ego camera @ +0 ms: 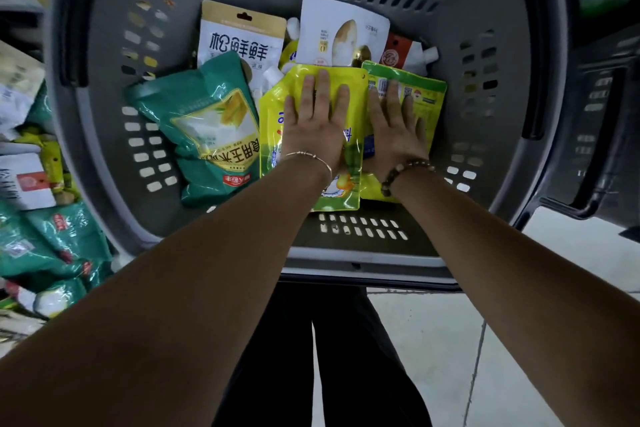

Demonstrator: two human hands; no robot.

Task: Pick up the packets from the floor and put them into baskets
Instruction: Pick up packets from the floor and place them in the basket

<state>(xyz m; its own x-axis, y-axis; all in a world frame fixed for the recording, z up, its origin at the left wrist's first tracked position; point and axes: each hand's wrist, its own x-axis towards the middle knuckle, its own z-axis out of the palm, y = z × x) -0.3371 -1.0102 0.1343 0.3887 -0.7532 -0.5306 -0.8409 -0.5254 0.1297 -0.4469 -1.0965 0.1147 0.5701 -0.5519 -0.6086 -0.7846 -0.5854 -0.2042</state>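
One grey basket (498, 156), six packets plainly countable inside; bits of more show between them, count unclear.
- One teal packet (207, 128) along the basket's left side.
- One white-and-gold packet (239, 38) toward the far left corner, partly under the teal one.
- One white packet (341, 35) at the far wall, middle.
- One red-and-white spouted pouch (405, 54) toward the far right corner.
- One yellow pouch (277, 121) in the middle. The left hand (317, 121) lies flat on it, fingers straight, gripping nothing.
- One green-and-yellow packet (426, 97) just right of it. The right hand (394, 128) lies flat on it, fingers spread.

One bracelet per wrist: thin on the left, beaded on the right.

Pale tiled floor (450, 340). A pile of packets (52, 239) lies on it beyond the basket's left edge. One dark basket (595, 135) stands at the right.
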